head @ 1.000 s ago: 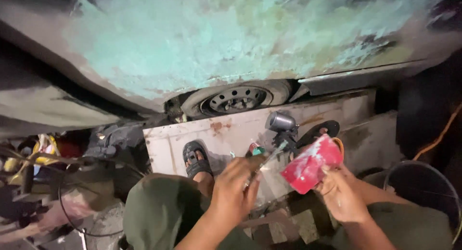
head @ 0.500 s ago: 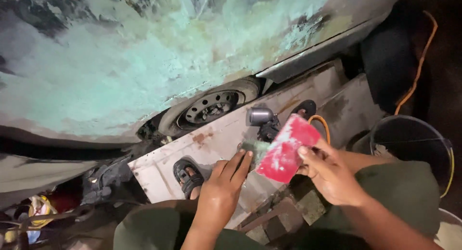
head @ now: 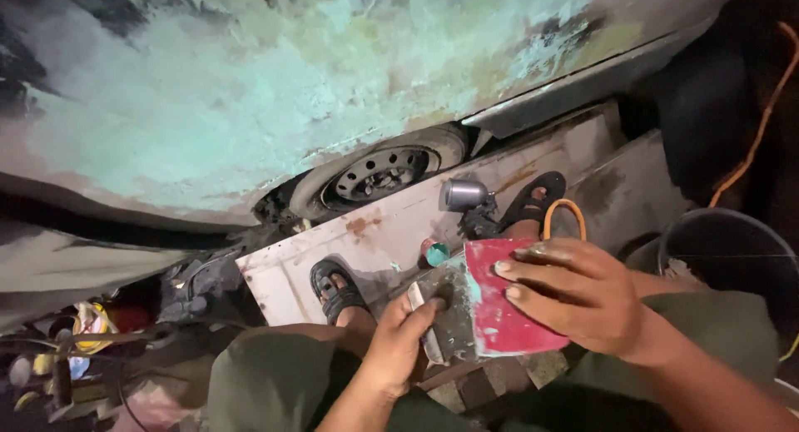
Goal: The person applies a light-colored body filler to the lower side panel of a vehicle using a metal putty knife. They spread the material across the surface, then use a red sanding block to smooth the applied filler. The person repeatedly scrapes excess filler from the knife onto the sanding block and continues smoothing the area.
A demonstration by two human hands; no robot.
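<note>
The right hand [head: 583,295] presses flat on a red spreader card [head: 503,303], thin and probably flexible, best pinched at its clean edge. Just left of the card, the left hand [head: 399,349] grips a putty knife [head: 426,325], its filler-smeared blade likely slippery.

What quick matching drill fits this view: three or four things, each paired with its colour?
Things:
1. card in the right hand
2. cup on the board
3. cable
4. sandal

Colours:
A. orange
B. black
C. red
D. silver

Pairs: 1-C, 2-D, 3-A, 4-B
</note>
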